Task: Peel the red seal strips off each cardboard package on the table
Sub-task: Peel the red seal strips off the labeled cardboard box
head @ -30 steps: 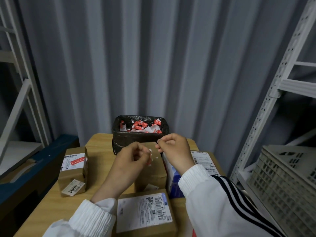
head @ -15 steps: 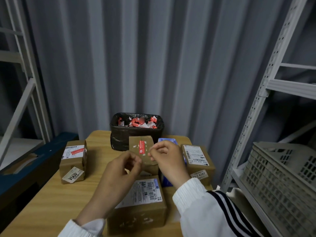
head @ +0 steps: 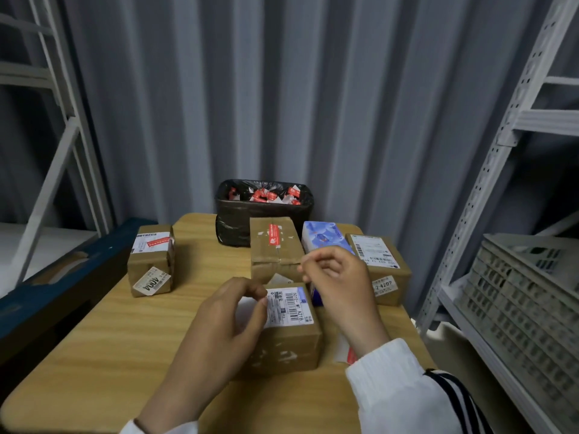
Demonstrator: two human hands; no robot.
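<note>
Both your left hand (head: pixel 232 321) and right hand (head: pixel 340 283) hover, fingertips (head: pixel 262 301) pinched on what I cannot tell, likely poised for the red seal strip (head: pixel 273 235) on the brown cardboard package (head: pixel 266 264).

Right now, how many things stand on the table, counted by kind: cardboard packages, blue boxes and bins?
Cardboard packages: 4
Blue box: 1
Black bin: 1
Total: 6
</note>
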